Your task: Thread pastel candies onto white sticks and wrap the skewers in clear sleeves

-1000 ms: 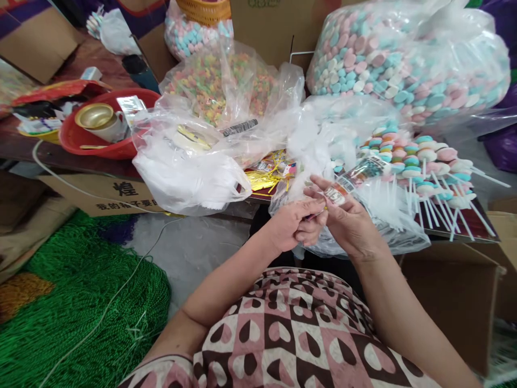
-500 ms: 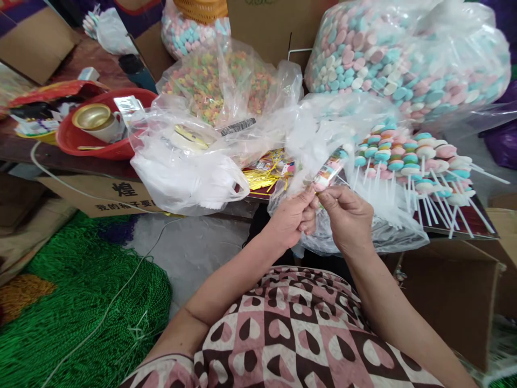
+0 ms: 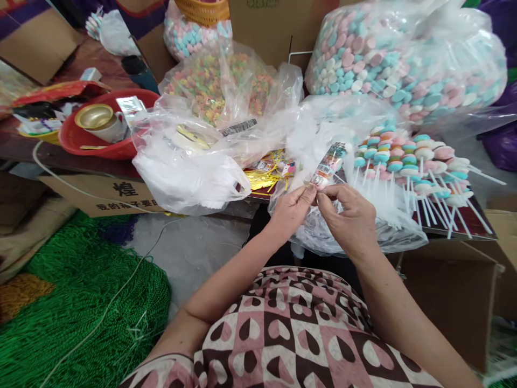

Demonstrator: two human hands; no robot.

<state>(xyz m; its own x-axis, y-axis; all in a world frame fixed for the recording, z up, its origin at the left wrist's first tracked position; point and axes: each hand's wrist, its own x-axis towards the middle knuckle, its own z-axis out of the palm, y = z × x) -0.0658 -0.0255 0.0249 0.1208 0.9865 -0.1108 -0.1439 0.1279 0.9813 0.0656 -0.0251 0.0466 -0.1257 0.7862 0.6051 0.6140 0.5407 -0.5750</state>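
My left hand (image 3: 291,210) and my right hand (image 3: 348,215) meet in front of me, both pinching the lower end of a slim printed packet (image 3: 328,164) of candy that points up and to the right. Fingers of both hands are closed on it. Just behind it lies a row of pink, blue and white candy lollipops (image 3: 407,156) on white sticks, spread over clear plastic (image 3: 363,231). Gold twist ties (image 3: 266,175) lie on the table to the left of my hands.
Big clear bags of pastel candy (image 3: 404,59) and of orange-green candy (image 3: 220,86) stand behind. A red basin (image 3: 81,143) with a gold cup (image 3: 97,117) sits at left. Cardboard boxes (image 3: 456,291) flank me; green cord (image 3: 81,302) lies on the floor.
Both hands rose a little and closed into a pinch at the packet's lower end; the packet swung from lying across my right palm to standing up and right.
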